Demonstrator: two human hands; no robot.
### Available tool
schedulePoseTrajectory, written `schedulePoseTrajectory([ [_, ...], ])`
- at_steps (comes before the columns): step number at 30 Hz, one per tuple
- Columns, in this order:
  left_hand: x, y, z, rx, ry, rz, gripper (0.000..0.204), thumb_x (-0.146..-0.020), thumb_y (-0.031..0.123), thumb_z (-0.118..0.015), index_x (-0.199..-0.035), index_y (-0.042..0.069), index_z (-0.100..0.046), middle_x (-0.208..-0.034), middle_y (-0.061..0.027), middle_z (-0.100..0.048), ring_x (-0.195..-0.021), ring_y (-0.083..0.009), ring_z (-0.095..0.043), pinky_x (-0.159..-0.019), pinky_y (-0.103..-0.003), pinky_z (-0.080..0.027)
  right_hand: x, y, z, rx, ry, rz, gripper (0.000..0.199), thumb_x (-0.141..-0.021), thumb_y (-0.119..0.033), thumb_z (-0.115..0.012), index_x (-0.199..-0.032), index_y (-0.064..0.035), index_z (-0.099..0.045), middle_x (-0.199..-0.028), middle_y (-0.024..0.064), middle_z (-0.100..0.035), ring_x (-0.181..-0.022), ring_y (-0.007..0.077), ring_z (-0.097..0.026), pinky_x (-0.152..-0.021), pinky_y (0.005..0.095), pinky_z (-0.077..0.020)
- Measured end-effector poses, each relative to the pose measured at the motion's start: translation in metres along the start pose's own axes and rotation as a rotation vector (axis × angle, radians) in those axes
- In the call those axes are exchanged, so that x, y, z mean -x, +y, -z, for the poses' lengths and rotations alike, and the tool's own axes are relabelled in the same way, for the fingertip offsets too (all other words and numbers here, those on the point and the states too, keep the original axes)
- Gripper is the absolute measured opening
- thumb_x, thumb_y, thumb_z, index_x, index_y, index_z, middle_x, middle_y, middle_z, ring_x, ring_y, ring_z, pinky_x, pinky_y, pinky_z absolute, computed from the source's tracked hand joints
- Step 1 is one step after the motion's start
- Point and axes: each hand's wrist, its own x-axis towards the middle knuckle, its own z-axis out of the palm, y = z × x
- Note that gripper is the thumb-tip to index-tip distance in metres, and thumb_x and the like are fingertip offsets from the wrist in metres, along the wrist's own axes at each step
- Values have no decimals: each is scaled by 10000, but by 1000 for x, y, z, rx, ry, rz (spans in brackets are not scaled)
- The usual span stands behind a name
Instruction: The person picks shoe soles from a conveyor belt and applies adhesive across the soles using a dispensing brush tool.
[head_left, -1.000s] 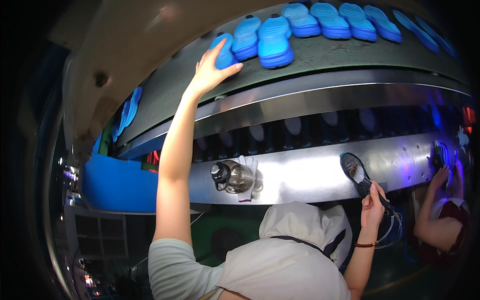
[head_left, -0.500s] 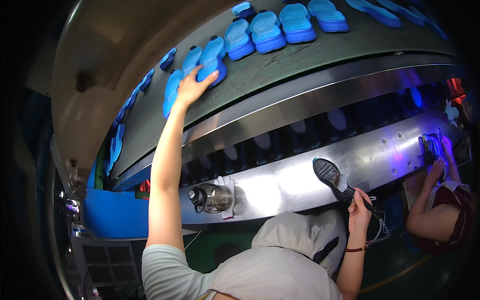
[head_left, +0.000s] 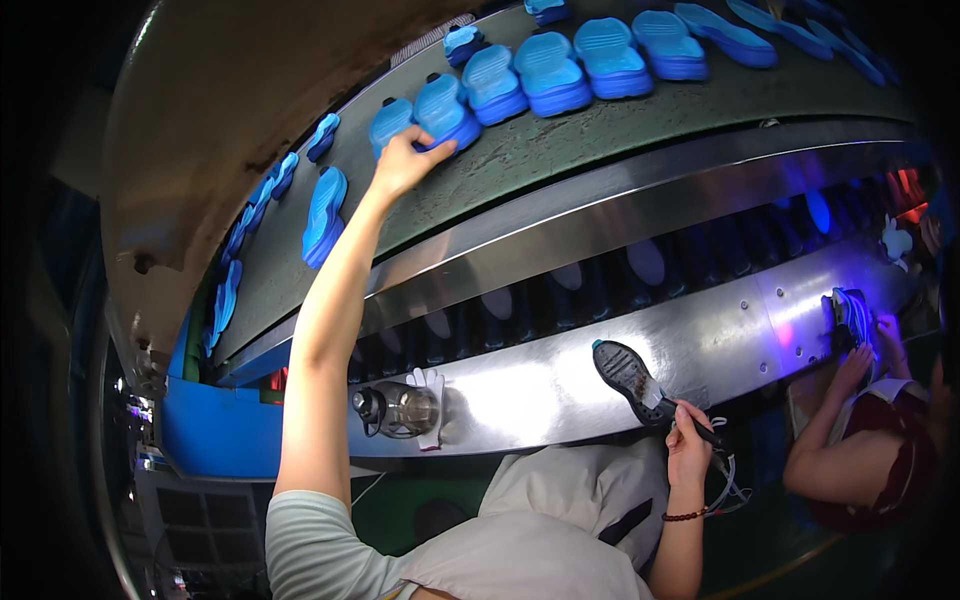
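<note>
Left arm is stretched way out, running from the lower left of the frame up toward the upper middle, elbow nearly straight, bare forearm below a pale short sleeve. The left hand [head_left: 402, 160] is at full reach, fingers curled forward, thumb out to the right. Right arm comes up from the bottom right of centre, bent, with a dark bead bracelet on the wrist. The right hand [head_left: 688, 447] is closed in a pinching grip, knuckles up.

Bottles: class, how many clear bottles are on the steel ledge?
1. The clear bottle sits at the left end of the steel ledge, against a white glove; others may be hidden.
</note>
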Motion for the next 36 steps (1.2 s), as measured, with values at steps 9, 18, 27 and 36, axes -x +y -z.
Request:
schedulePoseTrajectory([
  [9,-7,39,-19,205,-170,-289,436,-752,402,-638,-1033,70,-621,-1049,-123,-612,-1006,-223,-551,-883,-352,-396,3,0,-9,23,-50,6,164,-811,-73,-604,-946,21,-600,-801,51,-607,-475,61,-448,-449,184,-350],
  [18,99,-151,85,-274,187,375,532,-783,472,-546,-1000,-10,-609,-970,-257,-592,-947,-376,-568,-815,-408,-439,1,3,-30,46,-167,8,169,-821,-88,-598,-953,17,-591,-745,39,-584,-530,71,-475,-500,199,-355],
  [27,260,-145,56,1041,957,236,285,-863,162,-493,-1083,-18,-516,-1066,-109,-543,-994,-212,-510,-845,-341,-426,4,1,-65,81,-356,-54,209,-859,-120,-565,-1007,28,-574,-910,100,-608,-757,164,-613,-654,232,-475],
  [36,346,-115,20,2170,145,69,638,-731,265,-615,-1228,-54,-373,-1191,-216,-466,-1063,-378,-499,-972,-505,-362,7,-10,-73,73,-413,18,218,-784,5,-596,-1002,20,-586,-1005,132,-616,-813,159,-616,-689,225,-484],
])
